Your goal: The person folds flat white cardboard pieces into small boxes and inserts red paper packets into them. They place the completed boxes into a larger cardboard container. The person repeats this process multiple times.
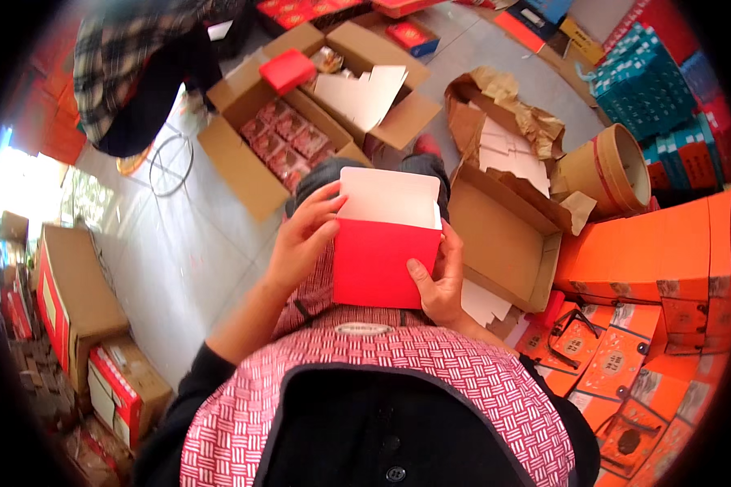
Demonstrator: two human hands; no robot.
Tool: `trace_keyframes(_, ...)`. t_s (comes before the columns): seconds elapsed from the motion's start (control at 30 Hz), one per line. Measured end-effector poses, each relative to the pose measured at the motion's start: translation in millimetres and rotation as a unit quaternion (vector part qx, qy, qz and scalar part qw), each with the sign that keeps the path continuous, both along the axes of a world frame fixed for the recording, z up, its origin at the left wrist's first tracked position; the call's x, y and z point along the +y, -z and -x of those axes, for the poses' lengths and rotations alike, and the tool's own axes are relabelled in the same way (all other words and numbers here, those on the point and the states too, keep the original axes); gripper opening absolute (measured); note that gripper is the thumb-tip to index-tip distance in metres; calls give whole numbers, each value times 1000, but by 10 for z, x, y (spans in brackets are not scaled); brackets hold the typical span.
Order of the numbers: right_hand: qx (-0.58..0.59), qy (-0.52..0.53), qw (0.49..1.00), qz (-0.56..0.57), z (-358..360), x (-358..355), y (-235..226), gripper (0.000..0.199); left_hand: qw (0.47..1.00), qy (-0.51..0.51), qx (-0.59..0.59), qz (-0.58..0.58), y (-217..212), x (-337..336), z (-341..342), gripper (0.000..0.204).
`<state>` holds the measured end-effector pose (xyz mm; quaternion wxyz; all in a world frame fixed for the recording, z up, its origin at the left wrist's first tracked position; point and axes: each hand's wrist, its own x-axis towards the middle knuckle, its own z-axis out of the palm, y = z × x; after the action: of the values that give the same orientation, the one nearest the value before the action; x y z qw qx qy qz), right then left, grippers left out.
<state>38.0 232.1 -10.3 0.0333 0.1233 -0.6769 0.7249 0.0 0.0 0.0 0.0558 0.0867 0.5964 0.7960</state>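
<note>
A small red cardboard box [386, 256] rests in front of my apron, above my lap, its white-lined flap [390, 195] raised at the far end. At the box's right side is my right hand [440, 280], closed on it with the thumb laid over the red face. My left hand [304, 235] is bent at the upper left corner, fingertips against the flap edge and thumb by the side. Whatever the box holds inside is hidden from this view.
Ahead stands an open carton [260, 174] packed with red patterned boxes; another carton [410, 122] holds white card pieces. On the right lie a shallow brown carton [503, 235], a round drum [597, 174] and stacked orange boxes [650, 252]. Cartons [81, 284] stand left. Another person [138, 73] is at upper left.
</note>
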Motion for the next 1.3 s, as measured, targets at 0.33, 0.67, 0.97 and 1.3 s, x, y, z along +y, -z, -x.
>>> trace_keyframes(0.33,-139,-59,987,-51,687,241,-10,44,989,36,-74,122,-40,17,229,25)
trace_keyframes(0.67,-21,-130,979,-156,1095,63,-77,29,981,-17,-4,195,87,-72,481,27)
trace_keyframes(0.97,15,-16,999,-39,1020,-135,-64,17,985,0,-16,174,112,-89,461,25)
trace_keyframes(1.3,-344,-411,841,-80,1791,-202,-786,29,986,17,14,167,16,-7,491,31)
